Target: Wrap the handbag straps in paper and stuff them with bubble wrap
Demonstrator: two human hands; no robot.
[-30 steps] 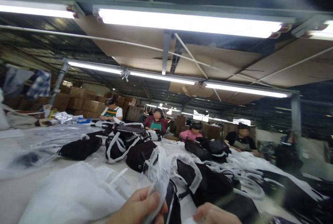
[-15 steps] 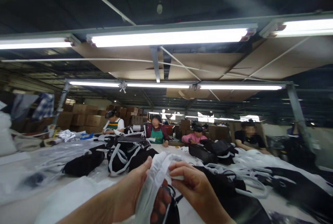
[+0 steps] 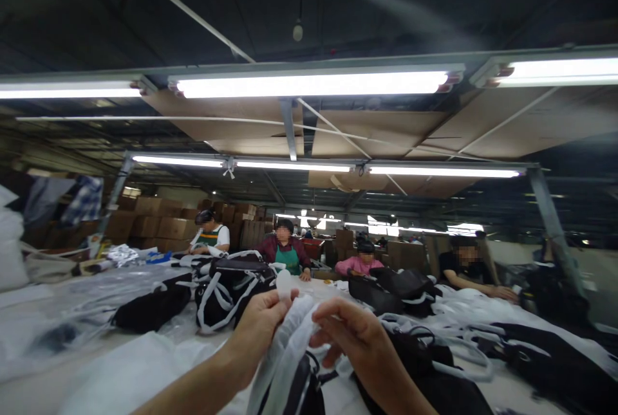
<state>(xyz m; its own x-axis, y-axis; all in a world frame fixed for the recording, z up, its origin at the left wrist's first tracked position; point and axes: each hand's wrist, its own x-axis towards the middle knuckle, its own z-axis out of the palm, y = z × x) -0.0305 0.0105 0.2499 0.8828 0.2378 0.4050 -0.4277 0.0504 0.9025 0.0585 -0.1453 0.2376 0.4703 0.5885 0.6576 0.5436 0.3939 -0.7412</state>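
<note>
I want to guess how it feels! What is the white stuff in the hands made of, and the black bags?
The white strip, pinched by the left hand and right hand, looks like thin, soft, matte cloth or plastic film: it crumples and light shines through. The black bags look like woven fabric with white straps, dull, not shiny.

Left hand [image 3: 258,325] and right hand [image 3: 355,338] both pinching a white strap [image 3: 284,350] above a black bag [image 3: 299,389].
</note>
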